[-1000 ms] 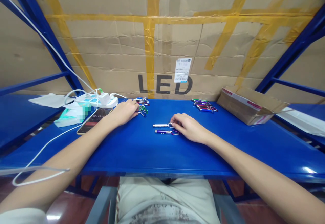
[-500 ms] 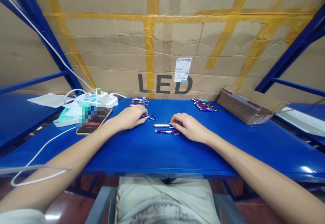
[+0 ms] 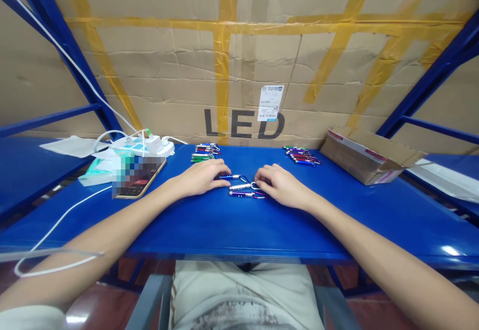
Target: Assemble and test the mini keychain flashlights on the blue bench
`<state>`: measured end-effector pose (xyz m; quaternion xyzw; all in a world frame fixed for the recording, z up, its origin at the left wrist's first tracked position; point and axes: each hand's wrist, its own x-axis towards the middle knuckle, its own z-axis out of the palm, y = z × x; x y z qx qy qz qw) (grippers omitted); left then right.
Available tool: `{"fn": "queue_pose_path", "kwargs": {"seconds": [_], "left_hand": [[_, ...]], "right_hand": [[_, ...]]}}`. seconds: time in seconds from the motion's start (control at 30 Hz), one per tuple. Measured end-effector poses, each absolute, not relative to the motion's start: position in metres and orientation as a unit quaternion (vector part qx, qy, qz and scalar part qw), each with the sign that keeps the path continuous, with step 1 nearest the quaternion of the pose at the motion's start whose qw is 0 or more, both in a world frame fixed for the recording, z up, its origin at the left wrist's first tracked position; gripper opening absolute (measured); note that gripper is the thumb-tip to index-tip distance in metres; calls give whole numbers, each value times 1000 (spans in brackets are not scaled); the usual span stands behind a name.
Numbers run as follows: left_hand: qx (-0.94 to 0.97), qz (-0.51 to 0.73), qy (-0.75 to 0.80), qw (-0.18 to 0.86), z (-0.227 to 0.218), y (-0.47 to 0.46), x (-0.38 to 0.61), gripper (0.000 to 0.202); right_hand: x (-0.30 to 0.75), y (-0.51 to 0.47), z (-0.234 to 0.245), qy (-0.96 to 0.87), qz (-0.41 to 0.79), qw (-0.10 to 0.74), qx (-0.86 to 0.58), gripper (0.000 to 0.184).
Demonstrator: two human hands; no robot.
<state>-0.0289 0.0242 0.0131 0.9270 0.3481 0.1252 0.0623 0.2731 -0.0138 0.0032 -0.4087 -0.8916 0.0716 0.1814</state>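
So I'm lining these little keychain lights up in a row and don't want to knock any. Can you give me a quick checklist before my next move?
1. Left hand on the blue light: ok, fingertips touch its end.
2. Right hand at the ring ends of the silver light and purple light: ok.
3. Three lights lie side by side: ok, roughly parallel.
4. Left pile out of the hands' way: ok.
5. Right pile out of the way: ok.
6. Grip firm: cannot tell.
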Motion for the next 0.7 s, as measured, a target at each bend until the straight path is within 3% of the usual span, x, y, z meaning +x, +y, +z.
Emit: {"fn": "queue_pose_path", "kwargs": {"seconds": [0.27,0.5,0.7], "left_hand": [[919,125,368,59,10,31,-38,22],[929,209,299,62,15,19,-25,32],[952,150,267,11,6,12,-7,35]], "right_hand": [[272,-14,0,-887,78,186,-416,15],[272,-14,0,-889,98,179,-410,10],[270,-12,-4,-889,104,179,-408,19]]}}
